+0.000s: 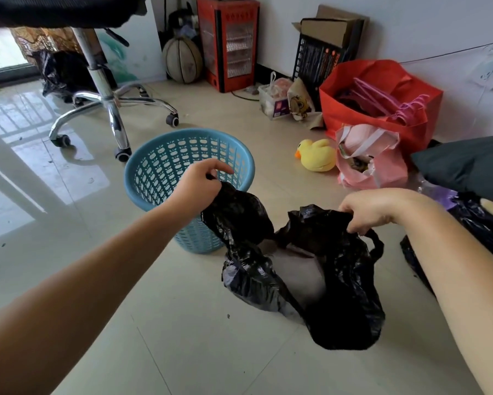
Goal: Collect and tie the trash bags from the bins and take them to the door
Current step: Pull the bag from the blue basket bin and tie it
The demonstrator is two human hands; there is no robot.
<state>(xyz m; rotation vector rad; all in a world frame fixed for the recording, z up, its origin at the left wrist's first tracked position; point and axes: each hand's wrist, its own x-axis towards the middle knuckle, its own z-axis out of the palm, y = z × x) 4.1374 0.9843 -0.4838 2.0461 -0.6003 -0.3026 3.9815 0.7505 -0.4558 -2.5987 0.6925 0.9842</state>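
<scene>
A black trash bag point(339, 295) hangs open between my two hands just above the tiled floor, to the right of a blue perforated plastic bin point(159, 172). My left hand point(202, 183) grips the bag's left edge in front of the bin's rim. My right hand point(373, 212) grips the bag's right edge with curled fingers. The bag's mouth gapes between them. A second filled black bag point(60, 72) lies under the office chair at the back left.
An office chair point(108, 98) with chrome wheeled legs stands behind the bin. Along the wall are a red heater point(228, 44), a basketball point(182, 61), a red bag point(382, 101) of hangers, a pink bag point(364, 158) and a yellow plush duck point(316, 155). Dark bedding and bags lie at the right.
</scene>
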